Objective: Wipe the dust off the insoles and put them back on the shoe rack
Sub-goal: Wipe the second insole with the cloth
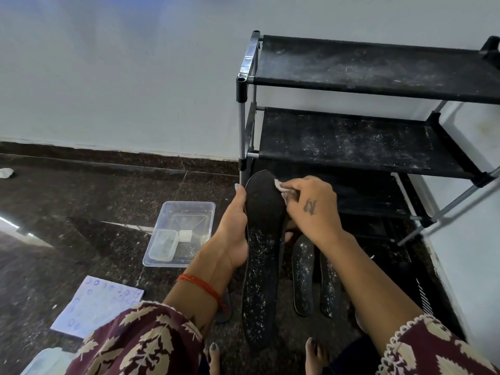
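My left hand (234, 228) grips the left edge of a long black insole (263, 255), held lengthwise in front of me. Its toe end looks clean; the heel half is speckled with white dust. My right hand (311, 208) pinches a small white cloth (281, 188) against the insole's upper right edge. Two more dusty black insoles (303, 277) (330, 285) lie side by side on the floor below my right forearm. The black shoe rack (378, 85) stands just beyond, its fabric shelves dusted white.
A clear plastic tub (186, 212) holding a smaller container sits on the dark stone floor to the left. A printed sheet of paper (94, 307) lies nearer me. A crumpled white scrap (6, 173) lies far left. My bare feet (315, 350) show at the bottom.
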`<state>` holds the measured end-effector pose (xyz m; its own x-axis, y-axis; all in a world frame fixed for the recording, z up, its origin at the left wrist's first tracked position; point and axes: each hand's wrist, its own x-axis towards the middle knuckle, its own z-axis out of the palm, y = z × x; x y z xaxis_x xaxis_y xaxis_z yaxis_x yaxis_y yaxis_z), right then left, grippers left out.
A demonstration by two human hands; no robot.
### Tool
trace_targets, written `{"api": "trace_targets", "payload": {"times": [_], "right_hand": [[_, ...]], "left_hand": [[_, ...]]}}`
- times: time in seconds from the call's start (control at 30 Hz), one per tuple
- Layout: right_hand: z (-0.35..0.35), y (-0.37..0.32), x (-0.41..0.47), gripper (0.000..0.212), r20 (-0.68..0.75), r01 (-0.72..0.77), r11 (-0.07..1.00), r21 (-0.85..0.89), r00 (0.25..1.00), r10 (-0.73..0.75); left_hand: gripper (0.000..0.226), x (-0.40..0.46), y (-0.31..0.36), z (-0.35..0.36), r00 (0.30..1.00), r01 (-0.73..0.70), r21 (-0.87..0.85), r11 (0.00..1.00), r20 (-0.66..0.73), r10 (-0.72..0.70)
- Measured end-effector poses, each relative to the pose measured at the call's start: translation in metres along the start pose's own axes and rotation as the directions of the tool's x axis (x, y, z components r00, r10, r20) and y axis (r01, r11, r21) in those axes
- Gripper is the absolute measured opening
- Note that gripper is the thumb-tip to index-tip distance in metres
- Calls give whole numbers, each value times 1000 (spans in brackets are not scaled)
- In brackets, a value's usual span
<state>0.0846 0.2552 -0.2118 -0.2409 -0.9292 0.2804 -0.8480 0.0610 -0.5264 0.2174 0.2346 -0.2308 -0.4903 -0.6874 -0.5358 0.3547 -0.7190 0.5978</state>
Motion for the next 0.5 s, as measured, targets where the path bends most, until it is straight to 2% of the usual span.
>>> {"api": "trace_targets", "payload": {"times": [0.07,0.13,0.2,0.23,0.33,0.4,0.5], "right_hand": [[-5,-6,-2,22,28,-32,986,163,999,28],[-7,-18,-8,20,167,-75,918,389,986,10],[-3,-30,-19,19,306,-75,887,455,949,-77],[1,-34,-24,20,324,-46,891,452,939,-115],[10,-34,-27,20,239,59,917,394,957,-164],[11,-28,-23,18,192,122,961,248,966,-173],[9,-17,-17,21,163,126,989,83,977,-138]], "left_hand": [[78,-2,3,-1,999,-34,-13,999,-18,34],[77,-3,5,-1,997,-64,-26,998,-38,63],[75,0,5,-3,992,-90,-35,995,-87,87],[75,1,6,-5,991,-92,-45,995,-102,87],[74,-2,9,-5,992,-81,-70,994,-106,73],[73,-7,9,-3,996,-57,-76,995,-69,52],[68,-11,6,1,1000,-19,-59,998,-22,18]]}}
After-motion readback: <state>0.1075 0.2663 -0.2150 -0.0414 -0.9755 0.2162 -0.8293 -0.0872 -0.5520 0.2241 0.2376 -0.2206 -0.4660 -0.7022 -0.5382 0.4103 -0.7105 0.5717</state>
